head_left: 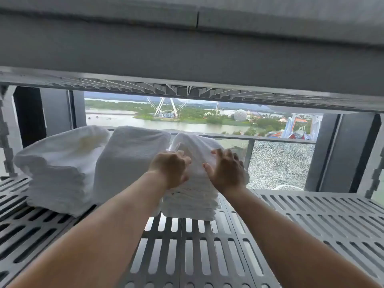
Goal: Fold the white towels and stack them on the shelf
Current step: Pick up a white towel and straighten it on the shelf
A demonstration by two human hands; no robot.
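I am at the stacking step: my left hand (170,169) and right hand (226,171) both grip the top towel (193,145), fingers curled over its near edge, as it sits rumpled on the right-most stack (191,202) on the slatted shelf (311,221); two other stacks (62,163) stand just beside it to the left; next, I judge, the towel needs settling flat and square with the pile beneath, then letting go without dragging the layers askew
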